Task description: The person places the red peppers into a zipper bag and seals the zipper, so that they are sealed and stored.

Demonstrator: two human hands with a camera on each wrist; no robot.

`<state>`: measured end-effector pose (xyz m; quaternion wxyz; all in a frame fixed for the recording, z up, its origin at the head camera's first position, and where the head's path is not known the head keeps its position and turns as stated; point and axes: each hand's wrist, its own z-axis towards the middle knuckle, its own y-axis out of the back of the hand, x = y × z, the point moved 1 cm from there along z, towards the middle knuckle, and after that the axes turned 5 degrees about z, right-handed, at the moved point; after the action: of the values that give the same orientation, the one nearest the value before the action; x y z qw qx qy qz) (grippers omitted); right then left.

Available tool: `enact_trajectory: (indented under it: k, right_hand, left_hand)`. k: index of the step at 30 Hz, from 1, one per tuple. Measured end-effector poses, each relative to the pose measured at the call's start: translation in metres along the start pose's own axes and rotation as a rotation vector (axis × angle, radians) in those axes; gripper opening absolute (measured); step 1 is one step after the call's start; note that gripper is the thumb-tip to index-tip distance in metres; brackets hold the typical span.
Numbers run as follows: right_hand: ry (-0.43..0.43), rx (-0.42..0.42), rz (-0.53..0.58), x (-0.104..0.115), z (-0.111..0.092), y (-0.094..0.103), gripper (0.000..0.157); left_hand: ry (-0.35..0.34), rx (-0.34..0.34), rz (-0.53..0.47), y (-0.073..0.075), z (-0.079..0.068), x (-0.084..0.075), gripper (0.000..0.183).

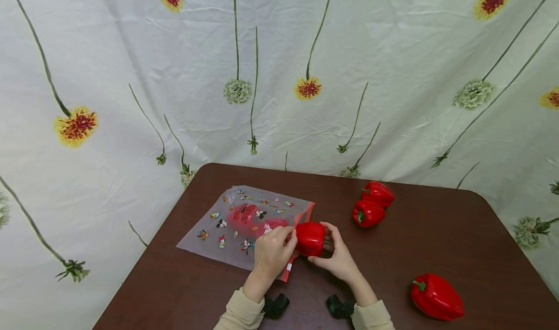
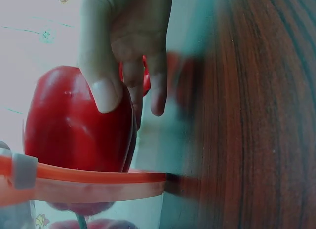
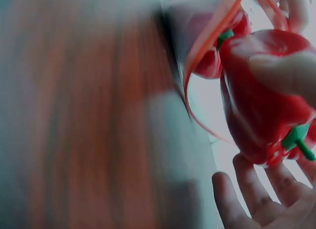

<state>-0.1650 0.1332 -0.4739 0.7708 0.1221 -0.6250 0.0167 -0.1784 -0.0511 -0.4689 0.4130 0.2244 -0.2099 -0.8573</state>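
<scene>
A zip bag (image 1: 198,242) of clear plastic printed with cartoon figures lies on the table, its orange zip edge (image 2: 98,177) held up and parted. Red bell peppers (image 1: 240,215) show through the plastic inside it. My left hand (image 1: 270,252) pinches the bag's rim near the mouth. In the mouth is another red bell pepper (image 1: 310,239), its green stem (image 3: 297,139) pointing away from the bag. My right hand (image 1: 342,263) grips this pepper, thumb on one side and fingers on the other. The right wrist view shows the pepper's blunt end at the orange rim.
Two red bell peppers (image 1: 377,194) touch each other at the table's back, right of the bag. One more red bell pepper (image 1: 436,297) lies at the front right. A flower-print cloth (image 1: 279,53) hangs behind the brown table (image 1: 436,233).
</scene>
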Motion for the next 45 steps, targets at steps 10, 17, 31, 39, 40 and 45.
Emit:
enact_trajectory:
  k: [10,17,31,39,40,45]
  right_hand:
    - [-0.029,-0.064,-0.07,0.007,-0.002,-0.015,0.079]
    - [-0.003,-0.117,-0.085,-0.034,0.007,-0.026,0.085]
    - [0.073,-0.026,-0.021,-0.007,0.002,-0.037,0.076]
    - [-0.01,-0.072,-0.06,0.011,-0.001,-0.041,0.071]
    - [-0.006,-0.073,-0.059,0.011,-0.001,-0.041,0.071]
    - [0.07,-0.016,-0.001,-0.003,0.001,-0.042,0.073]
  left_hand:
    - [-0.002,0.001,-0.005,0.001,0.0,0.0,0.004]
    - [-0.01,-0.003,-0.007,0.001,0.001,0.0,0.005]
    - [-0.017,-0.015,-0.004,0.001,0.0,0.001,0.011]
    - [-0.017,-0.019,-0.014,0.0,0.001,0.001,0.009]
    - [-0.016,-0.018,-0.016,0.0,0.0,0.001,0.009]
    - [-0.019,-0.022,-0.022,0.001,0.0,0.001,0.008]
